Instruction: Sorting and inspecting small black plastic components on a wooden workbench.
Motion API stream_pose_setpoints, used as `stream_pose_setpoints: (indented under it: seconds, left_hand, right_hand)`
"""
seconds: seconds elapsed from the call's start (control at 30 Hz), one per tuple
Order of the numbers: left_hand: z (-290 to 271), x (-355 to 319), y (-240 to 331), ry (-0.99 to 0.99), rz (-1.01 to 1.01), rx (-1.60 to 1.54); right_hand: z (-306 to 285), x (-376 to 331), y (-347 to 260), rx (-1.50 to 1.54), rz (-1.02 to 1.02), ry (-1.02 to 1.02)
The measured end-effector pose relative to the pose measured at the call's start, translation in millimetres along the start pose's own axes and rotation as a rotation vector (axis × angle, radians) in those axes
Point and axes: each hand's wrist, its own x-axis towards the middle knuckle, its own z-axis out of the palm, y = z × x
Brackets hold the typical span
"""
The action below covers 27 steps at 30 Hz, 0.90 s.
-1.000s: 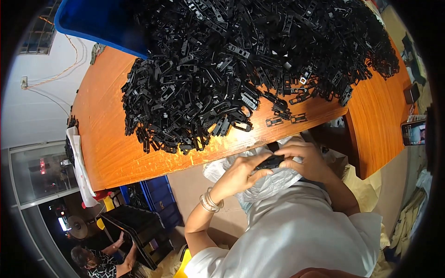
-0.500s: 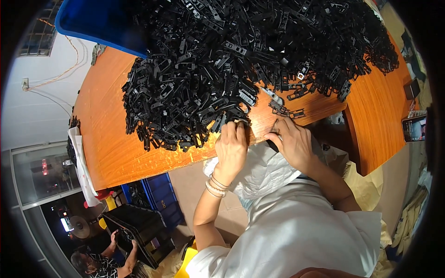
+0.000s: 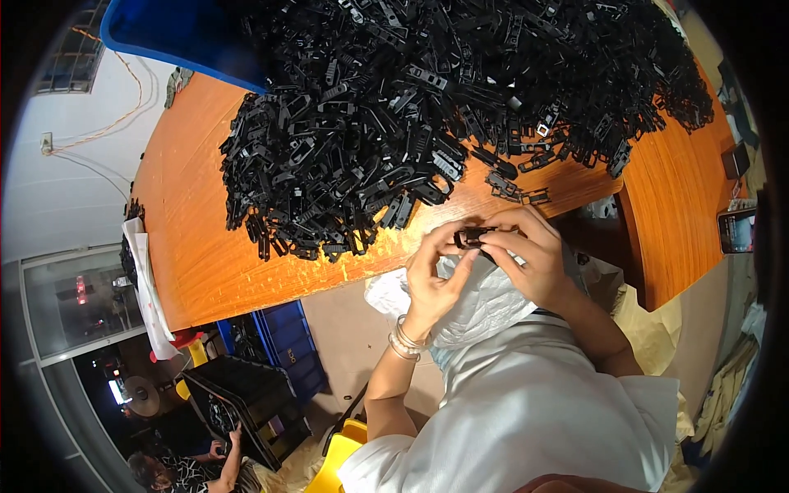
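At the table's near edge, my left hand (image 3: pixel 437 275) and my right hand (image 3: pixel 532 256) meet around a small black plastic part (image 3: pixel 470 237). Both hands pinch it between thumb and fingers, which hide much of it. Beyond them lies a big heap of black plastic parts (image 3: pixel 345 148), many long and slotted, spread over the wooden table (image 3: pixel 205 287). A few loose black clip-like parts (image 3: pixel 514 191) rest on the wood just past my right hand.
A blue bin (image 3: pixel 181 57) stands at the far left of the heap. White plastic sheeting (image 3: pixel 485 308) covers my lap. Below left are blue crates (image 3: pixel 289 353), a black crate (image 3: pixel 246 394), a yellow chair (image 3: pixel 341 452) and another person (image 3: pixel 185 472). A phone (image 3: pixel 737 230) is at right.
My left hand has come away from the heap's edge toward my right hand. A black part now shows between the fingers of both. The pale piece beside the heap no longer shows there.
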Motion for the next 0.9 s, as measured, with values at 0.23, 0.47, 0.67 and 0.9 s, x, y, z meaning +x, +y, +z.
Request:
stream_pose_setpoints:
  seconds: [0.23, 0.47, 0.67, 0.9]
  left_hand:
    - [5, 5, 12, -0.054, -0.064, -0.307]
    - [15, 74, 20, -0.262, 0.432, 0.579]
    - [45, 112, 12, -0.443, 0.589, 0.94]
    - [42, 112, 10, -0.198, 0.637, 0.706]
  right_hand:
    - [-9, 6, -3, 0.119, -0.063, -0.042]
    - [-24, -33, 19, 0.292, 0.228, 0.123]
    - [-27, -36, 26, 0.613, 0.654, 0.059]
    - [-31, -25, 31, 0.399, 0.383, 0.066]
